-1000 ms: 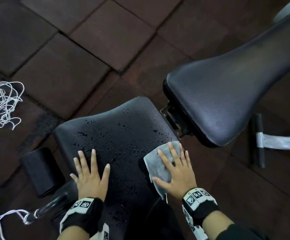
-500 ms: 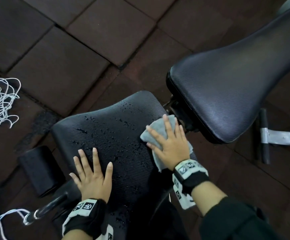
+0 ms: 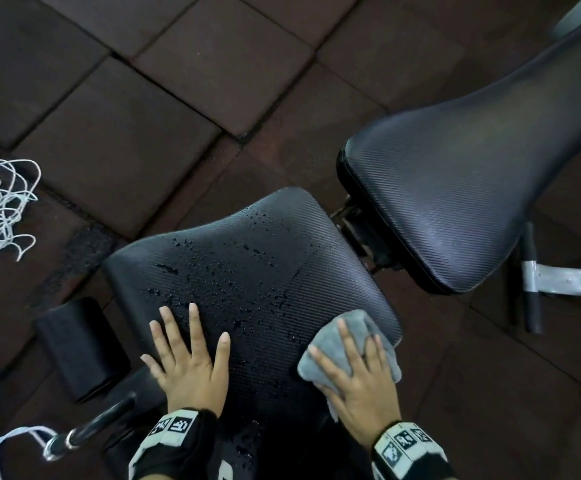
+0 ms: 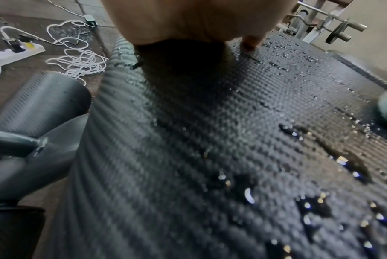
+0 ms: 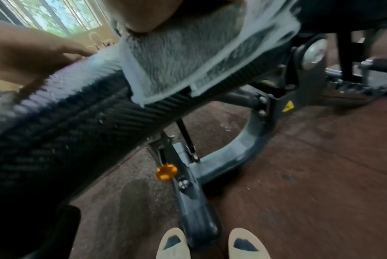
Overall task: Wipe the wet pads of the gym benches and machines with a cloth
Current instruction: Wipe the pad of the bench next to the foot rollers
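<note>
- The seat pad (image 3: 247, 271), in the lower middle of the head view, is beaded with water droplets (image 3: 219, 271) over its centre and left part.
- The grey cloth (image 3: 320, 351) lies on the pad's lower right edge, part of it draped over the side in the right wrist view.
- The right hand (image 3: 358, 375) presses flat on the cloth, fingers straight and spread, pinching nothing.
- The left hand (image 3: 188, 362) rests flat on the pad's lower left, fingers apart, steadying it.
- To wipe well, I judge the cloth should sweep leftward in overlapping passes under even pressure, reaching the droplets near the left hand.
- The back pad (image 3: 472, 188), upper right, looks dry; a tangled white cord (image 3: 1, 202) lies on the floor tiles (image 3: 116, 140) at far left.
</note>
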{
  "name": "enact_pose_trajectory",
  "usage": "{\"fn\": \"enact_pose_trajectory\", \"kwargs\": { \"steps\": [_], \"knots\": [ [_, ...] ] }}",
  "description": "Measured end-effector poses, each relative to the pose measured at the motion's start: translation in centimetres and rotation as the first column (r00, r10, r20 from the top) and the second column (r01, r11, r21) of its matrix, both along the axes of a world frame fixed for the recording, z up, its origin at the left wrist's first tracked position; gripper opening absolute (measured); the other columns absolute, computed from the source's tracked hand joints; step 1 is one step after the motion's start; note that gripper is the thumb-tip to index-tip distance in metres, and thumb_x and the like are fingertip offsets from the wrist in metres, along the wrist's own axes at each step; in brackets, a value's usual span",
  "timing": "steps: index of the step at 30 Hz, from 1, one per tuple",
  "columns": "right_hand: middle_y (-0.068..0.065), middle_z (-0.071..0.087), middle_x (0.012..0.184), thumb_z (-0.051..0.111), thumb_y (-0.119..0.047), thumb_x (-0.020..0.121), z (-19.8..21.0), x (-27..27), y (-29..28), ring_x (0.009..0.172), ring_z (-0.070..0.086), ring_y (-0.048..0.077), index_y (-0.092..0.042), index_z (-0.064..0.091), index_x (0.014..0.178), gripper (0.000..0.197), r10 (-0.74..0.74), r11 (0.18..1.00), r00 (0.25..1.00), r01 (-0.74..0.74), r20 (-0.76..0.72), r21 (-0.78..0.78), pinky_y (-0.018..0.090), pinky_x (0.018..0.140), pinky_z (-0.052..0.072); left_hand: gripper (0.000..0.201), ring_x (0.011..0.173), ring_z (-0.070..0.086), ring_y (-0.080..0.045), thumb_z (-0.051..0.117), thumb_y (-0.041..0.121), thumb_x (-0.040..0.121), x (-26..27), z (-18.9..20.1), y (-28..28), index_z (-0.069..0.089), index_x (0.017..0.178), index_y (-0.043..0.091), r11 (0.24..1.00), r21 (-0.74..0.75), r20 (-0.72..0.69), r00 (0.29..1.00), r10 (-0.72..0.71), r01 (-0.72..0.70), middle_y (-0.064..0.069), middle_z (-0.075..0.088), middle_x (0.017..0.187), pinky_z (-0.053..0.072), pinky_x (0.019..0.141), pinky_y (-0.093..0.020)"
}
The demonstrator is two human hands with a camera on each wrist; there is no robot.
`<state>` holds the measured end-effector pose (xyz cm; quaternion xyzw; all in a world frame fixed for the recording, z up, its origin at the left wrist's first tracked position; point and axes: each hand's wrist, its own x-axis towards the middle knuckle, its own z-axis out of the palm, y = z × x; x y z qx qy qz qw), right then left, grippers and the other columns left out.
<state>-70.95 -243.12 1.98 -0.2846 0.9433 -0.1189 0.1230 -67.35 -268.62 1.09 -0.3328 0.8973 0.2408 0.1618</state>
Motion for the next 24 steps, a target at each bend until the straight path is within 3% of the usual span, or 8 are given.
{"fn": "enact_pose_trajectory", "kwargs": {
  "steps": [3, 7, 12, 14, 16, 19, 21, 24],
  "knots": [
    [0.004, 0.022, 0.157, 0.037, -0.058, 0.095, 0.5, -2.6, -3.3, 0.138, 0.029, 0.039, -0.047, 0.032, 0.142, 0.049, 0.056, 0.998, 0.998, -0.056, -0.002, 0.017, 0.055, 0.110, 0.024, 0.078, 0.141, -0.029, -0.010, 0.013, 0.069, 0.082, 0.1, -0.1, -0.1, -0.004, 0.150, 0.034, 1.000, -0.011, -0.017, 1.000, 0.003, -0.004, 0.011, -0.030, 0.154, -0.008, 0.113, -0.056],
    [0.000, 0.019, 0.157, 0.033, -0.063, 0.093, 0.0, -8.4, -5.0, 0.143, 0.013, 0.039, -0.051, 0.026, 0.143, 0.052, 0.110, 0.990, 0.993, -0.105, -0.047, 0.096, 0.058, 0.112, 0.018, 0.079, 0.140, -0.031, -0.009, 0.011, 0.070, 0.080, 0.1, -0.1, -0.1, -0.006, 0.149, 0.034, 1.000, -0.007, 0.002, 1.000, 0.004, -0.004, 0.015, -0.036, 0.150, -0.010, 0.113, -0.054],
    [0.004, 0.021, 0.156, 0.030, -0.064, 0.092, 0.1, -12.1, -1.5, 0.129, 0.040, 0.036, -0.051, 0.028, 0.142, 0.051, -0.148, 0.989, 0.988, 0.147, 0.050, 0.019, 0.050, 0.104, 0.038, 0.080, 0.139, -0.033, -0.009, 0.008, 0.071, 0.079, 0.2, 0.0, -0.2, -0.009, 0.148, 0.035, 1.000, 0.005, 0.015, 1.000, 0.003, -0.003, 0.016, -0.040, 0.148, -0.012, 0.113, -0.053],
    [0.005, 0.021, 0.155, 0.032, -0.061, 0.093, 0.2, -10.9, 1.1, 0.127, 0.042, 0.029, -0.046, 0.029, 0.143, 0.052, -0.248, 0.965, 0.962, 0.255, 0.111, -0.057, 0.045, 0.101, 0.042, 0.079, 0.139, -0.033, -0.009, 0.008, 0.071, 0.079, 0.2, 0.0, -0.1, -0.009, 0.148, 0.036, 1.000, 0.007, 0.008, 1.000, 0.006, -0.006, 0.015, -0.039, 0.149, -0.012, 0.113, -0.053],
    [0.008, 0.019, 0.155, 0.029, -0.057, 0.095, 0.1, -8.1, 3.2, 0.126, 0.040, 0.031, -0.043, 0.027, 0.144, 0.051, -0.278, 0.958, 0.956, 0.283, 0.097, -0.043, 0.047, 0.100, 0.041, 0.079, 0.139, -0.032, -0.009, 0.010, 0.071, 0.080, 0.1, -0.1, -0.1, -0.008, 0.148, 0.036, 1.000, 0.004, -0.007, 1.000, 0.008, -0.008, 0.015, -0.037, 0.150, -0.011, 0.113, -0.054],
    [0.014, 0.013, 0.157, 0.023, -0.051, 0.099, -0.1, -2.9, 4.0, 0.123, 0.037, 0.046, -0.040, 0.027, 0.146, 0.049, -0.119, 0.991, 0.992, 0.117, 0.029, 0.065, 0.057, 0.105, 0.026, 0.078, 0.140, -0.030, -0.010, 0.012, 0.070, 0.081, 0.2, -0.2, -0.1, -0.006, 0.149, 0.036, 1.000, -0.005, -0.015, 1.000, 0.009, -0.009, 0.013, -0.034, 0.152, -0.009, 0.113, -0.055],
    [0.011, 0.012, 0.158, 0.025, -0.052, 0.098, -0.1, -0.1, 2.7, 0.130, 0.034, 0.044, -0.043, 0.026, 0.146, 0.049, -0.011, 0.999, 1.000, 0.011, 0.005, 0.053, 0.057, 0.107, 0.021, 0.078, 0.140, -0.030, -0.010, 0.013, 0.069, 0.081, 0.2, -0.3, -0.1, -0.005, 0.149, 0.036, 1.000, -0.003, -0.019, 1.000, 0.012, -0.012, 0.012, -0.032, 0.152, -0.009, 0.113, -0.055],
    [0.006, 0.020, 0.157, 0.031, -0.054, 0.096, 0.5, 0.5, -0.7, 0.133, 0.033, 0.040, -0.046, 0.028, 0.144, 0.049, 0.038, 0.998, 0.999, -0.039, 0.020, 0.053, 0.054, 0.108, 0.024, 0.079, 0.139, -0.033, -0.009, 0.010, 0.071, 0.080, 0.1, -0.1, -0.1, -0.007, 0.148, 0.036, 1.000, 0.004, -0.005, 1.000, 0.009, -0.009, 0.013, -0.035, 0.151, -0.011, 0.113, -0.053]
  ]
}}
